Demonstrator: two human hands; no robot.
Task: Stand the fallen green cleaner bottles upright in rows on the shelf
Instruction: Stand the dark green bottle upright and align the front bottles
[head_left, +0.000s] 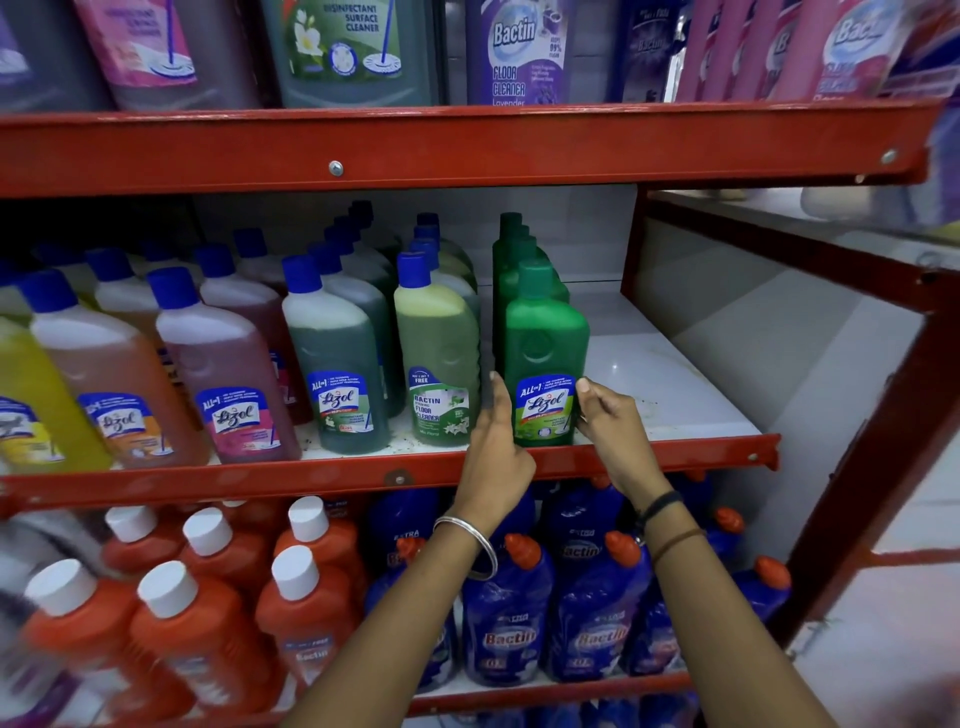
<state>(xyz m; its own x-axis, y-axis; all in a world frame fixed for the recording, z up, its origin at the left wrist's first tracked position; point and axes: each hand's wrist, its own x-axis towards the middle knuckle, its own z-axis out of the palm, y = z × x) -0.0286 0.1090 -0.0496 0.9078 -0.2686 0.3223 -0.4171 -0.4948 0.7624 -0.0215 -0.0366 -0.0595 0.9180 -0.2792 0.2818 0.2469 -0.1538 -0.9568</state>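
Both hands bracket the front green bottle (545, 358), which stands upright at the lip of the middle shelf (675, 400), heading a single file of green bottles running back toward 12 o'clock. The left hand (498, 441) lies flat and open at the bottle's 9 o'clock side, fingers straight, closed on nothing; whether it touches the plastic I cannot tell. The right hand (610, 421) sits at 3 o'clock with loosely curled fingers and the thumb tip against the label edge, a light steadying grip rather than a full clasp.

As I judge it, the hazard is the edge: the bottle's base sits just beside the red front rail (649, 457), so a nudge toward 6 o'clock could tip it off onto the blue bottles (592, 603) below. A push toward 12 o'clock might knock the file behind like dominoes. The left hand could also brush the pale green neighbour (439, 358) at 9 o'clock.

Its label reads "ALL in 1" and "Lizol". The neighbour's reads "BACTIN FLOOR CLEANER" under a "FREE" tag. On the top shelf: "DISINFECTANT SURFACE CLEANER" and "Bactin FLOOR CLEANER Lavender", with "99%". The blue bottles below say "Bactin".
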